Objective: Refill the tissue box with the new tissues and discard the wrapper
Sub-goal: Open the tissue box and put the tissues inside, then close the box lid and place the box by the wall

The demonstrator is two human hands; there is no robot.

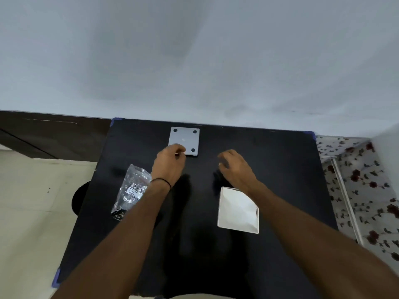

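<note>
A crinkled wrapper (132, 188) lies left on the black table (280, 169). The left hand (169, 164) touches the gray box base's (184, 140) near corner, grip unclear. The right hand (236, 168) hovers loosely curled, empty, beyond the white tissues (237, 210).

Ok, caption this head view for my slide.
Both hands reach toward grey base plate; wrapper left, white tissue box right.

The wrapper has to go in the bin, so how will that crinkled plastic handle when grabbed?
The wrapper looks thin and creased, so probably floppy and very light. Its glossy film may slip under fingers. Lying flat on the table, it should not roll.
</note>
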